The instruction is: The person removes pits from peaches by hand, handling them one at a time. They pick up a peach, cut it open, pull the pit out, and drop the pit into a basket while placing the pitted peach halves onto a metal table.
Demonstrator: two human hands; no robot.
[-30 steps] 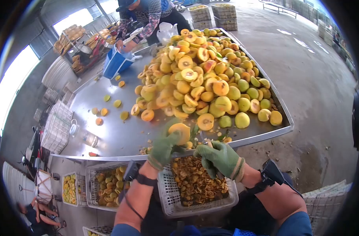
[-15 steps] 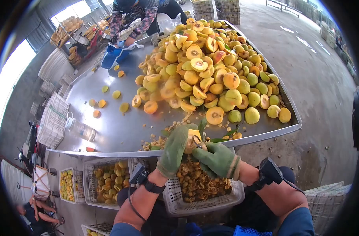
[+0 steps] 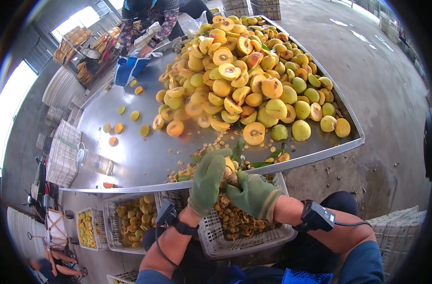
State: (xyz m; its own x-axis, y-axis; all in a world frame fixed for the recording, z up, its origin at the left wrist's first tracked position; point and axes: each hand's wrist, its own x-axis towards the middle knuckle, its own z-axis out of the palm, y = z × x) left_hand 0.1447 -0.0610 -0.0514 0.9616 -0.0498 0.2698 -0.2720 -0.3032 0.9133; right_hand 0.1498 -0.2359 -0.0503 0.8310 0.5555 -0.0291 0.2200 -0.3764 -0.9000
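Observation:
My left hand [image 3: 208, 182], in a green glove, is closed round a yellow peach half [image 3: 229, 166] above the table's front edge. My right hand [image 3: 253, 193], gloved too, is closed against the fruit's right side; a tool in it is mostly hidden by the fingers. Under both hands sits a pale crate [image 3: 244, 246] with pit and peel scraps [image 3: 239, 220]. Beyond them a large heap of halved and whole peaches [image 3: 244, 85] lies on the metal table [image 3: 149, 165], with leaves and loose pits near its front edge.
A clear plastic jug [image 3: 96, 162] lies on the table's left part, near scattered peach halves. At the far left, a co-worker's hands are at a blue bag [image 3: 131, 70]. Crates of peaches [image 3: 109, 232] stand below the front edge. Another person sits at lower left.
The metal ring of the tool, seen earlier by the fruit, is now hidden as my right hand closes in. The co-worker's blue bag has tilted. The whole view has shifted slightly.

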